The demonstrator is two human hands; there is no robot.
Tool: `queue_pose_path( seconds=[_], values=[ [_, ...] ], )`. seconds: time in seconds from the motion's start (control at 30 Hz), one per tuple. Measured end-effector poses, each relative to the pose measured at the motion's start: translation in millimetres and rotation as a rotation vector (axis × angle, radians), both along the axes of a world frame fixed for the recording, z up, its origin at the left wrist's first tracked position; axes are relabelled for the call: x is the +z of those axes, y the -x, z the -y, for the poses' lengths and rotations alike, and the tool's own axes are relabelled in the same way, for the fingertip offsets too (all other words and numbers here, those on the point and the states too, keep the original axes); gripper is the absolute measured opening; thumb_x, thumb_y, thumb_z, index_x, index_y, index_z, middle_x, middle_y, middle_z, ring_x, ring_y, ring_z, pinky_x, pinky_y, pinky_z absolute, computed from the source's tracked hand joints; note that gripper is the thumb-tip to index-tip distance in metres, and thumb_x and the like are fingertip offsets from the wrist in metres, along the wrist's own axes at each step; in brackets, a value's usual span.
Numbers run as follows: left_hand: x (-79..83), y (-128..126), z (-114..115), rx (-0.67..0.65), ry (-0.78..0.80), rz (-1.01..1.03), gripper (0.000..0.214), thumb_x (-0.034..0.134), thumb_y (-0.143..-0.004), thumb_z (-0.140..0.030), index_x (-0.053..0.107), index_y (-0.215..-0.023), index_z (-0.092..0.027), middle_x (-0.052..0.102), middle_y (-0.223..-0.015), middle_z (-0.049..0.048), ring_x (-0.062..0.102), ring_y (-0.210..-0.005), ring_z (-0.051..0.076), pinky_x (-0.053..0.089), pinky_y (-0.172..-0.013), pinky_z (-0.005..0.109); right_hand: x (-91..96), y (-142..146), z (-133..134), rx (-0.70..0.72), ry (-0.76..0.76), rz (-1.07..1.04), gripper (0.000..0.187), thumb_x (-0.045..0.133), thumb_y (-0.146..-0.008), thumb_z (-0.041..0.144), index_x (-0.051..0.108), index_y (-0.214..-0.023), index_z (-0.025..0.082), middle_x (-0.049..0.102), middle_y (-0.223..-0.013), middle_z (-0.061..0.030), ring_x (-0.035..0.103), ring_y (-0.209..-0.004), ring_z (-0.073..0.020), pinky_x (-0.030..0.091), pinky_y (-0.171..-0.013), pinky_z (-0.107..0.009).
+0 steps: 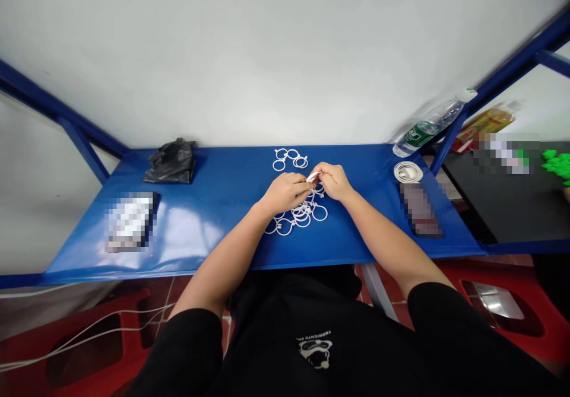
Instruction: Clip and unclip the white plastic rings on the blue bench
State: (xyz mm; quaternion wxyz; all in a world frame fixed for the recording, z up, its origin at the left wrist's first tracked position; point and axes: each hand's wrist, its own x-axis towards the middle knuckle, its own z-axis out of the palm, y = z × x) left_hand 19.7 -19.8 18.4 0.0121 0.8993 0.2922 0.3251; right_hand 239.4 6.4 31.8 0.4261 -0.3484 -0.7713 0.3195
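My left hand [285, 190] and my right hand [333, 180] meet over the middle of the blue table [214, 207], fingers pinched together on one small white plastic piece [313, 177]. Just under my hands lies a heap of several white plastic rings [300, 214]. A smaller group of white rings [290, 158] lies farther back near the wall.
A crumpled black bag [171, 161] sits at the back left, a blurred flat object [130, 221] at the left front. At the right lie a coiled white cable [408, 172], a blurred phone-like object [421, 209] and a tipped plastic bottle [430, 123]. Red stools [499, 302] stand below.
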Motion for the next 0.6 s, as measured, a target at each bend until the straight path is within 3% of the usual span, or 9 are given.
queue_pose_path(
  seconds=[0.13,0.27,0.4,0.5,0.6],
  values=[
    [-0.2,7.5,-5.6,0.072,0.045,0.098,0.025,0.056,-0.106,-0.031,0.08,-0.101,-0.025,0.078,-0.107,0.0055,0.071,-0.099,0.02,0.053,-0.092,0.042,-4.6,-0.7,-0.4,-0.01,0.065,-0.045,0.027,0.045,-0.089,0.017,0.07,-0.097,0.023,0.075,-0.075,0.0007,0.072,-0.064,-0.0188,0.057,-0.066,-0.031],
    [-8.3,22.9,-17.7,0.365,0.116,0.171,0.021,0.06,-0.103,-0.033,0.079,-0.106,-0.024,0.077,-0.115,0.009,0.068,-0.112,0.026,0.049,-0.103,0.047,-4.7,-0.2,0.3,-0.033,0.127,0.007,0.037,0.047,-0.088,0.016,0.069,-0.117,0.023,0.072,-0.07,0.0034,0.068,-0.055,-0.0175,0.053,-0.061,-0.03],
    [-20.6,32.9,-24.7,0.661,0.277,0.115,0.024,0.075,-0.094,-0.037,0.077,-0.114,-0.025,0.069,-0.134,0.013,0.058,-0.131,0.037,0.041,-0.114,0.059,1.2,1.0,1.5,0.014,0.111,0.167,0.031,0.049,-0.091,0.019,0.073,-0.111,0.022,0.072,-0.068,0.0031,0.067,-0.057,-0.0161,0.049,-0.062,-0.029],
    [-25.7,33.7,-25.3,0.729,0.378,0.084,0.016,0.077,-0.092,-0.036,0.076,-0.105,-0.027,0.068,-0.137,0.0118,0.054,-0.136,0.039,0.03,-0.121,0.067,3.2,2.1,0.8,0.032,0.026,0.352,0.024,0.055,-0.094,0.025,0.078,-0.101,0.023,0.073,-0.069,0.002,0.067,-0.063,-0.0162,0.045,-0.065,-0.03],
    [-27.3,32.8,-25.5,0.7,0.385,0.095,0.009,0.072,-0.095,-0.031,0.073,-0.089,-0.025,0.071,-0.133,0.0094,0.056,-0.134,0.036,0.023,-0.123,0.072,0.9,3.0,-1.3,0.01,-0.022,0.44,0.021,0.062,-0.092,0.03,0.081,-0.101,0.025,0.075,-0.073,0.0019,0.067,-0.068,-0.0166,0.044,-0.067,-0.03]
  ],
)
